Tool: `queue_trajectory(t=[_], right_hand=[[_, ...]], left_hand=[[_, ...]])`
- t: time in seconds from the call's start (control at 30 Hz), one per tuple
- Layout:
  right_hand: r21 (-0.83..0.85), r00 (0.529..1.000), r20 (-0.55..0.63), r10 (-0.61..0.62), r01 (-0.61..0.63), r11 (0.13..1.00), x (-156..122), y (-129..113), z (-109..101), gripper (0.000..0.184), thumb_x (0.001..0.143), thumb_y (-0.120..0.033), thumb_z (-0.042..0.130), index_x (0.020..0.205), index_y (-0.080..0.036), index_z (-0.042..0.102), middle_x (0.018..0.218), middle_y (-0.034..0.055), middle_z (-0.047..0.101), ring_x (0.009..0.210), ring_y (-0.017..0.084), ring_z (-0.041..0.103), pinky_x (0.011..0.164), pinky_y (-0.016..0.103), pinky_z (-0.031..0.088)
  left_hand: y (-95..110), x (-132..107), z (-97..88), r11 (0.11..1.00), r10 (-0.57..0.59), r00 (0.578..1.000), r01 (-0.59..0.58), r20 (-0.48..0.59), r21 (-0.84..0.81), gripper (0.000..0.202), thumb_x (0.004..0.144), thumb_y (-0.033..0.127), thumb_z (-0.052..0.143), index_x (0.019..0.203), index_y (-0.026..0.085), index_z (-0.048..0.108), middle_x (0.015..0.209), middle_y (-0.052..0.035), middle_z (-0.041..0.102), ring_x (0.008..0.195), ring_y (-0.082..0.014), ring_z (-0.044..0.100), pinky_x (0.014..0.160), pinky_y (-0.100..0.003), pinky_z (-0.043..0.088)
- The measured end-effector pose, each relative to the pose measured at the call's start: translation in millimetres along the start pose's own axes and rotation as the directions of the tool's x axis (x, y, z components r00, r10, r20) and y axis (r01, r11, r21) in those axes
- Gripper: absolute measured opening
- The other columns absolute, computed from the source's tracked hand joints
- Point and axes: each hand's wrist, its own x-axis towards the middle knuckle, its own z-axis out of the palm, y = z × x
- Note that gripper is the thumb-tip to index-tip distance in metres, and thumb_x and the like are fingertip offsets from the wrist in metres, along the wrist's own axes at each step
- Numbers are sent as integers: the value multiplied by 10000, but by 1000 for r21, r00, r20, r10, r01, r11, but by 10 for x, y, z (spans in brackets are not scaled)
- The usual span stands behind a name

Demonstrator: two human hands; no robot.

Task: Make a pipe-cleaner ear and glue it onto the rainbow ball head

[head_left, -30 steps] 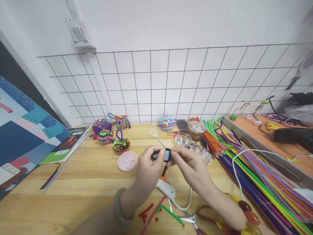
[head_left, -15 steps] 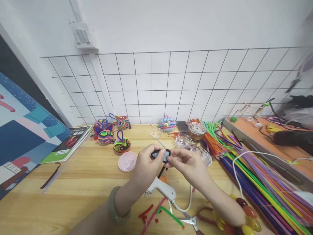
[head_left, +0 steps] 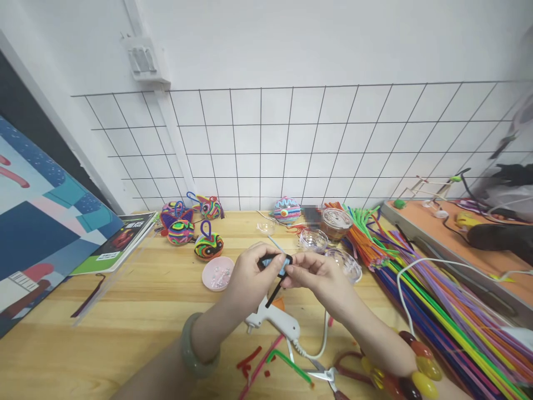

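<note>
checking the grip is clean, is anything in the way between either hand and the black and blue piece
Nothing visible: the left hand and right hand both touch the black and blue piece directly. The glue gun lies below, not between. The hands cover parts of the piece.

One left hand [head_left: 254, 275] and one right hand [head_left: 314, 275], one blue-and-black piece [head_left: 286, 262], one glue gun [head_left: 281, 321], one pair of scissors [head_left: 328, 375], one green bangle [head_left: 188, 350] and one beaded bracelet [head_left: 427, 368] can be counted nearest. Beyond are five patterned balls [head_left: 209, 247] (two at the left overlap), three clear bowls [head_left: 313, 240], one lidded tub [head_left: 336, 222] and one pink dish [head_left: 207, 275]. One green stem [head_left: 293, 366] and one pink stem [head_left: 266, 364] lie loose, while the bundled stems [head_left: 449, 311] are too closely packed to number.
</note>
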Motion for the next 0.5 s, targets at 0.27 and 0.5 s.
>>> queue_trajectory(t=[0.27,0.5], right_hand=[[54,999,3,36,-36,998,5,-32,-79,219,696,-332,719,755,-137,637,621,23,699,571,122,657,626,252,534],[139,997,-48,59,-51,989,34,-47,-128,213,672,-310,739,752,-136,648,631,37,706,591,129,673,629,242,547]], left_hand=[[60,32,-26,960,-130,988,147,85,-238,268,775,329,593,971,148,575,910,-74,654,828,-168,609,669,-252,472],[-52,43,31,935,-136,975,184,173,-302,196,733,277,636,873,140,633,852,-72,687,795,-176,626,692,-275,493]])
